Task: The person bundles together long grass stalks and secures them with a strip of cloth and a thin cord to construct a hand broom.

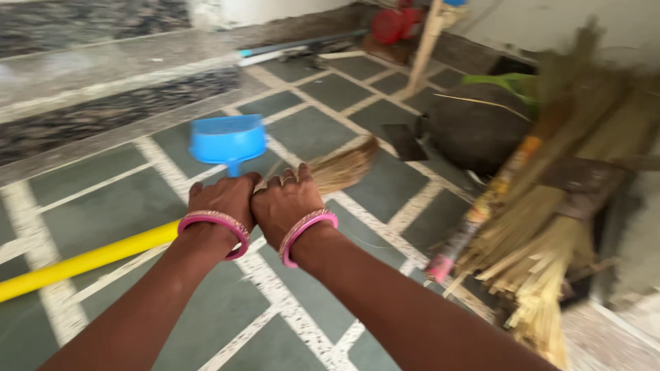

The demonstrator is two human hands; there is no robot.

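Both our forearms reach out from the bottom edge, wrists close together, a pink bangle on each. Our left hand is closed around the handle of a blue dustpan, which hangs or rests just ahead over the green tiled floor. Our right hand is closed on the grip end of a small grass broom, its bristles fanning out to the right, low by the floor. The two hands touch at the knuckles.

Judgement on handling: pan lip wants to sit flat against the tile, broom strokes short and drawn toward it, wrists kept near as they are now.

A yellow pole runs in from the left edge and passes under the left wrist; whether the left hand grips it too, we cannot tell. To the right, a bundle of straw brooms leans beside a dark round object, all blurred by motion. Fingers are hidden on the far side of both hands. Red items at the far wall are too smeared to identify. No dirt can be made out on the tiles.
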